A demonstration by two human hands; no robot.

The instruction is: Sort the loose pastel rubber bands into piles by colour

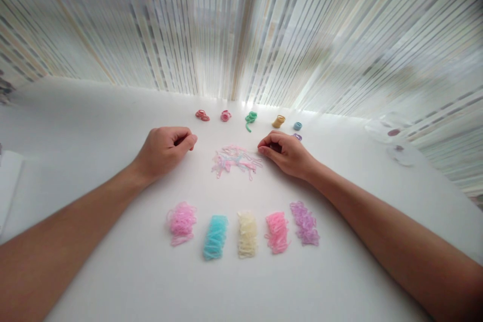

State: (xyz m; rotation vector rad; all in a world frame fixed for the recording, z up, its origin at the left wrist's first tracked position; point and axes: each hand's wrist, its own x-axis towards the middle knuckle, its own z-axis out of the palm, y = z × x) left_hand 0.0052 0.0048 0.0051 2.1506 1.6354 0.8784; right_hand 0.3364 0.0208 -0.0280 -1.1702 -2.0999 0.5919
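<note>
My left hand (166, 150) rests on the white table as a loose fist, thumb against the curled forefinger, left of a small loose pile of pale pink, white and bluish rubber bands (236, 163). Just right of that pile is my right hand (285, 153), its fingers curled and thumb and fingertips together. Nothing shows in either hand. Nearer to me lie separate heaps of bands: light pink (182, 224), turquoise (216, 237), cream (247, 235), brighter pink (277, 233) and lilac (305, 224).
Along the back sit small coiled bundles: red (202, 115), pink (225, 116), green (251, 118), mustard (278, 121) and blue (298, 126). A purple one (298, 137) is partly behind my right hand. Clear round pieces (400, 155) lie at right. A striped string curtain (226, 25) hangs behind.
</note>
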